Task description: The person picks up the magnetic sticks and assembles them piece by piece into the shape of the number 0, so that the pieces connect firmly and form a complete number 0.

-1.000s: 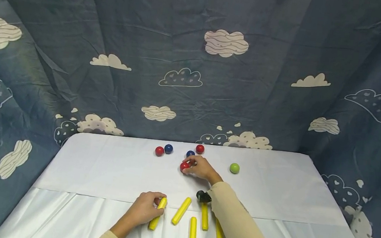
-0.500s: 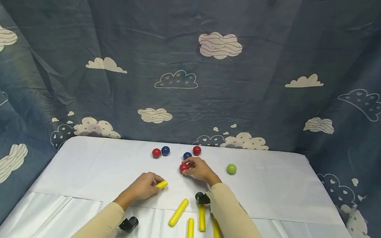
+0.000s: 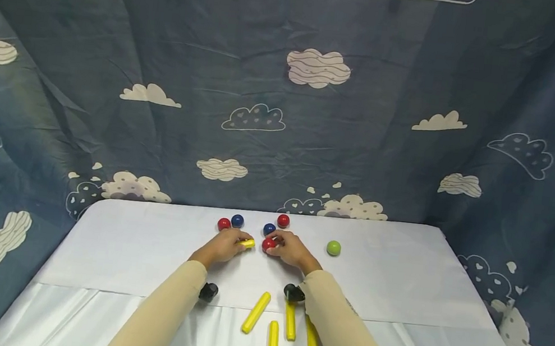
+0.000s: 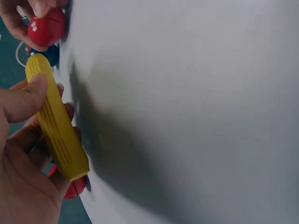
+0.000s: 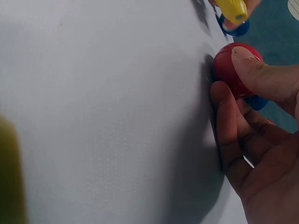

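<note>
My left hand (image 3: pixel 223 245) grips a ridged yellow stick (image 4: pixel 58 123) between thumb and fingers, held above the white table. The stick's far end points toward a red ball (image 3: pixel 267 245), a short gap away. My right hand (image 3: pixel 293 250) holds that ball with its thumb on top and fingers alongside, low at the tabletop. Just behind it sits a blue ball (image 3: pixel 269 229), and farther back a second red ball (image 3: pixel 283 220). Beyond the left hand, a third red ball (image 3: pixel 223 224) stands beside another blue ball (image 3: pixel 237 221).
A green ball (image 3: pixel 333 248) lies to the right of the right hand. Several yellow sticks (image 3: pixel 256 313) are spread on the near part of the white-covered table (image 3: pixel 397 287), one partly under the right sleeve. A dark cloud-patterned curtain (image 3: pixel 185 129) hangs behind and at both sides.
My left hand has lifted the yellow stick from the near row and carried it forward, close to the red ball. The right hand stays on that ball. The head view has shifted slightly.
</note>
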### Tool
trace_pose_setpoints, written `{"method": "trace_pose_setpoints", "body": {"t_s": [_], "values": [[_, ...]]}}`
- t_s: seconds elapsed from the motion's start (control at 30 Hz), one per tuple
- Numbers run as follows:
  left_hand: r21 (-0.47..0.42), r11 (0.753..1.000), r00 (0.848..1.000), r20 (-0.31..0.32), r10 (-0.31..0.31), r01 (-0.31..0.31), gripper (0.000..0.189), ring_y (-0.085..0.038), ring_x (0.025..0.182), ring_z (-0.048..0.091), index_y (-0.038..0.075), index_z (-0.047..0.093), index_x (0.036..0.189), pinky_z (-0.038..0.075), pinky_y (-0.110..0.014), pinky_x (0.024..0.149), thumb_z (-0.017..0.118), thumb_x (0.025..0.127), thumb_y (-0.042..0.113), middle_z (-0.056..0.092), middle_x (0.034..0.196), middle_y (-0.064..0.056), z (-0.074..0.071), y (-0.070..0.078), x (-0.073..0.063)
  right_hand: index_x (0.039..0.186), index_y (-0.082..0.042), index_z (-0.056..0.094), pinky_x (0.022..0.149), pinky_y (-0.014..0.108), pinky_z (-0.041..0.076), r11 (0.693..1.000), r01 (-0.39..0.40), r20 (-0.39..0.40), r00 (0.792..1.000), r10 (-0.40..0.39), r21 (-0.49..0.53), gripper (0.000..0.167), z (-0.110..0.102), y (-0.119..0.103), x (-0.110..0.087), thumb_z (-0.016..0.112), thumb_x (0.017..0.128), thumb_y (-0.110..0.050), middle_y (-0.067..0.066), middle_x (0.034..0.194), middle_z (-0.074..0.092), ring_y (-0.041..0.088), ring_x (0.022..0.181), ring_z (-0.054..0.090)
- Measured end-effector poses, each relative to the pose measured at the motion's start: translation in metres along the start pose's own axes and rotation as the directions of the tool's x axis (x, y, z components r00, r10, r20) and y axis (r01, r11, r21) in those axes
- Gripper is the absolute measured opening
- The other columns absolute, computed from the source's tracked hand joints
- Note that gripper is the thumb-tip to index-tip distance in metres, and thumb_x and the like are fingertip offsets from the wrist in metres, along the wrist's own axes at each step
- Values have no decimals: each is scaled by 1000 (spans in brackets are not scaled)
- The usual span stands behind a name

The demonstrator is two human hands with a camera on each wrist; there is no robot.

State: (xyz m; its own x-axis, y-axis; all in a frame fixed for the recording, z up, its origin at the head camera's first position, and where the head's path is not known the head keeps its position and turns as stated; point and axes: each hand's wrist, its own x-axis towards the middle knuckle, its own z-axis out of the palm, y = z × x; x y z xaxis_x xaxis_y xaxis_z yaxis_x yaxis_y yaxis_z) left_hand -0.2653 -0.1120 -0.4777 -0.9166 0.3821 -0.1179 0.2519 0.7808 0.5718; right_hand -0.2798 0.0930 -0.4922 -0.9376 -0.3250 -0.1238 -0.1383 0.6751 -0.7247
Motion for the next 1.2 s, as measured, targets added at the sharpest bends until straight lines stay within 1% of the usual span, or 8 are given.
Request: {"method": "trace_pose_setpoints", "body": {"t_s": [0.1,0.2,0.27,0.47,0.57,0.8,1.0,1.2], "values": [[9,999,999,8,33,-33,26,-28,115,57,7,68,118,41,-46,102,60,94,6,68,113,-8,-2,0,6,116,-10,66,85,39,46,1000,11,2,1000,-11,20,33,0,0,-1,73,84,-8,7,99,62,21,89,54],[13,999,999,16,42,-42,26,-29,117,57,7,68,119,41,-46,103,59,94,6,67,115,-9,-1,1,12,116,-11,66,84,37,46,999,6,8,1000,-7,33,33,-2,1,-2,73,84,-8,6,100,62,20,88,53],[-4,1000,999,30,11,-11,28,-28,120,55,8,67,121,38,-45,106,58,95,7,66,120,-9,1,-1,16,116,-11,66,84,36,45,1000,0,12,1000,0,27,33,-2,0,-2,73,84,-9,6,100,62,19,88,52],[31,998,998,36,-49,48,31,-28,123,53,12,65,125,38,-44,106,57,96,8,63,126,-11,-1,4,25,116,-11,66,86,38,45,1000,-4,-8,1000,4,18,32,-4,-1,0,73,84,-8,7,103,62,20,89,52],[42,997,997,46,-63,61,31,-28,124,52,13,65,125,38,-45,106,58,95,9,63,126,-10,-1,5,27,116,-11,66,87,38,45,1000,-15,2,1000,15,23,33,-3,-1,-1,73,85,-8,8,106,62,21,90,52],[52,998,999,48,-22,20,31,-27,125,51,13,66,124,36,-43,107,57,95,7,64,125,-7,4,4,29,117,-11,66,87,38,46,999,-32,14,999,31,34,33,-3,0,-2,73,84,-8,9,106,62,21,91,52],[41,998,999,23,-47,46,31,-28,125,51,13,66,124,36,-44,108,56,96,8,63,127,-8,6,8,30,117,-12,66,87,39,45,998,-34,8,999,34,43,34,-3,0,-1,73,84,-9,8,106,61,21,91,52],[6,997,997,22,-77,77,30,-28,126,50,15,66,125,36,-46,107,56,97,11,62,128,-8,9,6,28,116,-9,67,82,34,45,999,13,13,1000,-14,32,34,-5,4,-2,74,83,-5,8,104,63,19,86,52]]}}
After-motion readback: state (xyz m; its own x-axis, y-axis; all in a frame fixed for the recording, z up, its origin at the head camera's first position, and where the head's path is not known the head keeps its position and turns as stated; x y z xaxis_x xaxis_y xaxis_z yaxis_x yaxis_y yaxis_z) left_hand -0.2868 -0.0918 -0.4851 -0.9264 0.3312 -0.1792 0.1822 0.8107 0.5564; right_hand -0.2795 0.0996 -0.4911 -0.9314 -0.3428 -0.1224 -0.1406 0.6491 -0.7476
